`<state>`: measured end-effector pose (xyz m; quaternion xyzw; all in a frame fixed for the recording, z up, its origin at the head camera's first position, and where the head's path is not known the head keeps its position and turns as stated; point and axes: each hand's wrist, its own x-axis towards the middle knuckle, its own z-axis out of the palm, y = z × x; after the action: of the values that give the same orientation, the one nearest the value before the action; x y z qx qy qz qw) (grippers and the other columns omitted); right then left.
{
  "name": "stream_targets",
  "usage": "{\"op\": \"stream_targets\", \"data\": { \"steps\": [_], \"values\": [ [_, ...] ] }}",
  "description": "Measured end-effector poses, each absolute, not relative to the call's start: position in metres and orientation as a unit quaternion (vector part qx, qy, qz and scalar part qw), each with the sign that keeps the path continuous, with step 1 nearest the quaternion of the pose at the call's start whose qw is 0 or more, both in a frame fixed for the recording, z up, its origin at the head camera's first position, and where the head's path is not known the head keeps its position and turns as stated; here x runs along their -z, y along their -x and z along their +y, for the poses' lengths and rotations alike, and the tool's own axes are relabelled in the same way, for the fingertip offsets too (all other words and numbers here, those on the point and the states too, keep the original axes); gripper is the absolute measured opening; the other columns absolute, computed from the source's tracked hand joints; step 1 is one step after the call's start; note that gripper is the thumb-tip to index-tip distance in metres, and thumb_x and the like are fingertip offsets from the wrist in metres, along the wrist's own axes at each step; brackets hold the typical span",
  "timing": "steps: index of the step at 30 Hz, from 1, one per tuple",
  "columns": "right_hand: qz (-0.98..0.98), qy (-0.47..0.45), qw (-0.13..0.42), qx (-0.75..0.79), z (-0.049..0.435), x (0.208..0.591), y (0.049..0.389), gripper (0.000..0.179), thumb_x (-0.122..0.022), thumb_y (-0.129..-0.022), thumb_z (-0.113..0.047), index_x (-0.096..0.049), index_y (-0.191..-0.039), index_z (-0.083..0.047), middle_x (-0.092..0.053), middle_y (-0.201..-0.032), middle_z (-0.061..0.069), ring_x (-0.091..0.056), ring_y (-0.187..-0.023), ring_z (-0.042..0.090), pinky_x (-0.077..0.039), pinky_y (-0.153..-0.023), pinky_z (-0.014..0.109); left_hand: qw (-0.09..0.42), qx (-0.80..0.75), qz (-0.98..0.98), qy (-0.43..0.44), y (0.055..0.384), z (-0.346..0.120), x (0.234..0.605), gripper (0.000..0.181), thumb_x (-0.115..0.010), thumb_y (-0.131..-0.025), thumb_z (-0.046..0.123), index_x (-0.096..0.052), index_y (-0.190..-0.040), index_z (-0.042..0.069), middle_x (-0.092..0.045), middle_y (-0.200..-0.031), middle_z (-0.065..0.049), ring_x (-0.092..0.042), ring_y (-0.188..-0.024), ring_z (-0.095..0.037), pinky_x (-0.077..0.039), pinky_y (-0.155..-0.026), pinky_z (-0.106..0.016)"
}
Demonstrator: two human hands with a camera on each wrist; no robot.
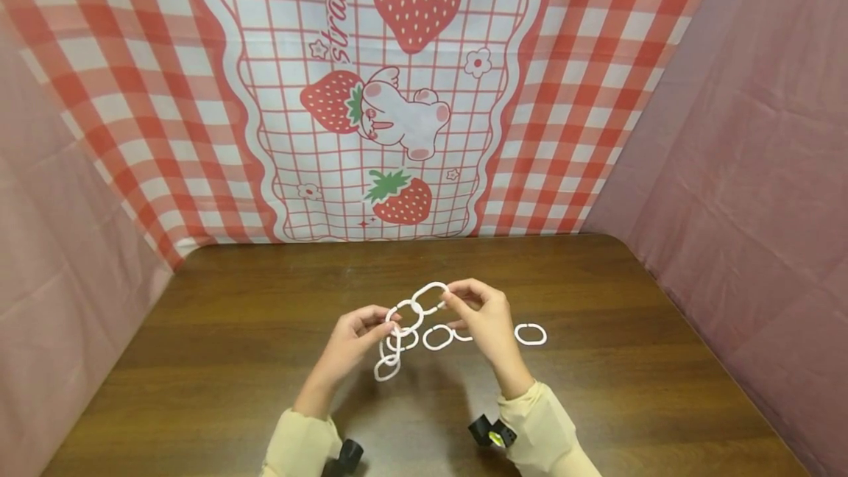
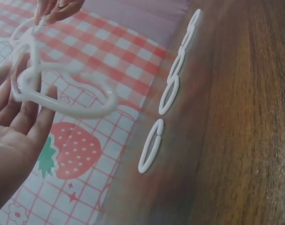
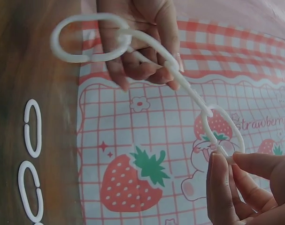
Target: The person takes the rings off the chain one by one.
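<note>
A short chain of white plastic links (image 1: 405,302) is held up between both hands above the table. My left hand (image 1: 351,341) pinches the chain at one of its middle links, between thumb and fingers. Past that grip, a free end link (image 2: 72,109) dangles toward the near side. At the other end, my right hand (image 1: 489,319) pinches the end link (image 3: 236,129) between thumb and fingertips, near its gap. The stretch between the hands runs slightly upward to the right. Part of the left grip is hidden behind the links.
Several loose white links lie in a row on the brown wooden table (image 1: 232,359); the rightmost link (image 1: 531,325) sits apart, right of the right hand. A strawberry-print cloth (image 1: 563,79) hangs behind the table. Pink curtains (image 1: 748,131) flank both sides.
</note>
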<state>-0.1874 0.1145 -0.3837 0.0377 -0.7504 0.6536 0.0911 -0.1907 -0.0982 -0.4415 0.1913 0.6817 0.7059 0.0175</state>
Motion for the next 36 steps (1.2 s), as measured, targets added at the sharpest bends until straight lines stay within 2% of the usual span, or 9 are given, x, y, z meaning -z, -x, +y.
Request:
{"op": "stream_targets", "data": {
  "steps": [3, 5, 10, 15, 21, 24, 30, 36],
  "values": [
    [-0.744, -0.035, 0.081, -0.663, 0.116, 0.386, 0.188, 0.016, -0.066, -0.087, 0.004, -0.064, -0.099, 0.013, -0.070, -0.082, 0.020, -0.066, -0.067, 0.003, -0.060, -0.056, 0.031, 0.008, -0.724, 0.666, -0.179, 0.192, -0.099, 0.440, 0.028, -0.057, -0.092, -0.005, -0.051, -0.108, -0.026, -0.069, -0.086, 0.017, -0.063, -0.076, 0.002, -0.055, -0.074, -0.015],
    [-0.741, -0.032, 0.071, -0.667, 0.116, 0.389, 0.189, 0.017, -0.066, -0.086, 0.004, -0.064, -0.102, 0.012, -0.070, -0.083, 0.019, -0.067, -0.068, 0.006, -0.060, -0.056, 0.030, 0.003, -0.731, 0.660, -0.174, 0.192, -0.098, 0.440, 0.027, -0.055, -0.092, -0.006, -0.050, -0.107, -0.028, -0.068, -0.083, 0.020, -0.062, -0.072, 0.001, -0.054, -0.071, -0.014],
    [-0.740, -0.028, 0.059, -0.669, 0.119, 0.394, 0.190, 0.019, -0.067, -0.085, 0.005, -0.065, -0.104, 0.011, -0.070, -0.085, 0.021, -0.068, -0.070, 0.011, -0.060, -0.058, 0.031, 0.005, -0.732, 0.662, -0.159, 0.190, -0.097, 0.436, 0.027, -0.055, -0.093, -0.004, -0.051, -0.107, -0.027, -0.068, -0.080, 0.018, -0.060, -0.066, 0.000, -0.055, -0.066, -0.016],
    [-0.737, -0.030, 0.043, -0.674, 0.120, 0.397, 0.192, 0.019, -0.068, -0.084, 0.005, -0.064, -0.101, 0.014, -0.072, -0.086, 0.021, -0.068, -0.069, 0.008, -0.061, -0.060, 0.029, 0.011, -0.715, 0.687, -0.130, 0.188, -0.094, 0.431, 0.026, -0.057, -0.094, -0.001, -0.057, -0.105, -0.024, -0.067, -0.077, 0.016, -0.059, -0.064, -0.002, -0.056, -0.065, -0.020],
    [-0.725, -0.047, 0.009, -0.687, 0.119, 0.400, 0.192, 0.025, -0.066, -0.085, 0.007, -0.059, -0.105, 0.020, -0.072, -0.091, 0.024, -0.070, -0.072, 0.010, -0.060, -0.070, 0.046, 0.016, -0.696, 0.708, -0.118, 0.188, -0.089, 0.430, 0.023, -0.059, -0.093, 0.002, -0.062, -0.103, -0.018, -0.063, -0.071, 0.010, -0.059, -0.064, -0.004, -0.055, -0.061, -0.020],
    [-0.721, -0.053, -0.001, -0.691, 0.117, 0.401, 0.192, 0.027, -0.065, -0.086, 0.008, -0.057, -0.107, 0.022, -0.072, -0.092, 0.026, -0.070, -0.073, 0.011, -0.059, -0.072, 0.050, 0.008, -0.689, 0.712, -0.134, 0.187, -0.088, 0.431, 0.024, -0.060, -0.093, 0.005, -0.064, -0.102, -0.017, -0.063, -0.071, 0.008, -0.059, -0.063, -0.003, -0.055, -0.060, -0.020],
    [-0.714, -0.038, -0.024, -0.699, 0.114, 0.402, 0.191, 0.027, -0.065, -0.086, 0.007, -0.058, -0.108, 0.021, -0.073, -0.092, 0.020, -0.069, -0.072, 0.009, -0.062, -0.067, 0.036, -0.019, -0.692, 0.697, -0.186, 0.186, -0.088, 0.434, 0.028, -0.063, -0.094, 0.014, -0.065, -0.097, -0.014, -0.064, -0.070, 0.008, -0.059, -0.061, -0.001, -0.054, -0.055, -0.022],
    [-0.707, -0.035, -0.030, -0.706, 0.111, 0.401, 0.190, 0.029, -0.065, -0.085, 0.007, -0.059, -0.109, 0.021, -0.073, -0.085, 0.009, -0.067, -0.071, 0.008, -0.061, -0.064, 0.032, 0.018, -0.686, 0.711, -0.155, 0.186, -0.087, 0.432, 0.025, -0.059, -0.095, 0.005, -0.063, -0.102, -0.018, -0.064, -0.071, 0.006, -0.059, -0.062, -0.001, -0.055, -0.059, -0.021]
  ]
}}
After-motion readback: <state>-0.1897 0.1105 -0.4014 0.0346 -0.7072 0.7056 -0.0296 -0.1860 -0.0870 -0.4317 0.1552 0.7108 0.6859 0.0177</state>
